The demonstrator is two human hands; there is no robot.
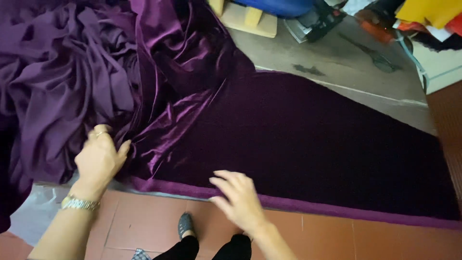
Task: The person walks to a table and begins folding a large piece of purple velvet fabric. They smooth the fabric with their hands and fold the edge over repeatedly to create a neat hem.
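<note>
A large dark purple velvet cloth point(308, 139) lies spread flat over a low work surface, with its near edge along the front. To the left it bunches into shiny folds point(168, 72) beside a heap of lighter purple fabric point(53, 86). My left hand point(98, 156), with a ring and a metal wristwatch, presses on the folds where the velvet meets the heap. My right hand point(238, 195) lies flat with fingers spread on the velvet's near hem, holding nothing.
Grey table surface point(346, 62) shows beyond the velvet, with scissors point(373, 55), a dark tool point(317, 21) and a wooden block point(250, 19). Yellow and red fabric pieces point(428, 14) pile at the far right. Below are terracotta floor tiles point(365, 238) and my shoe point(185, 225).
</note>
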